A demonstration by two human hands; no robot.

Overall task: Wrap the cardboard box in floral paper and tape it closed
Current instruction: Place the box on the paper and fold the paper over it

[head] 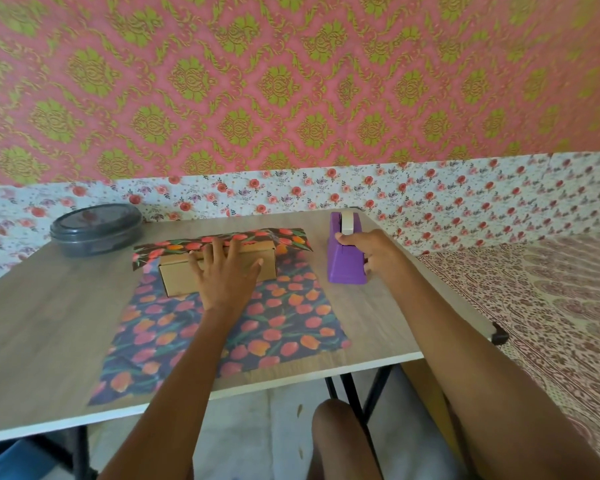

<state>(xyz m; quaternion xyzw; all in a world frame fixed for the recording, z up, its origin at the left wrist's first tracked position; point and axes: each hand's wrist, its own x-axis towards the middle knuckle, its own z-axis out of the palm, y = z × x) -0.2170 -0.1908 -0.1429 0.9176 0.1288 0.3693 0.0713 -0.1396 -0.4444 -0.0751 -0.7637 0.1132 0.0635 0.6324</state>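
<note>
Cardboard box (175,275) sits toward the far end of the floral paper (274,323), which lies flat on the surface (49,323). The far edge of the sheet is folded up and over the box top. The near part lies unfolded, reaching toward the person.

Left hand (226,275) lies flat on the box top, fingers straight and spread, pressing the folded flap down. Right hand (371,251) grips the purple tape dispenser (343,268) just right of the sheet. Its thumb is up by the white tape roll (347,223) and its fingers are curled round the dispenser's right side. Cannot tell whether a tape end is pinched. A dark lidded container (96,230) stands far left, well apart.

Judgement: the step looks like fetching tape for the first flap, and most of the wrap is not yet done.

Risks:
- Only one hand works the dispenser, so a pull may drag or tip it rather than tear off a strip.
- If the left hand lifts to help, the flap will likely spring back off the box.
- The flap ends jut unsupported past both box ends and could crease or skew.
- A loose strip may fold onto itself.
</note>
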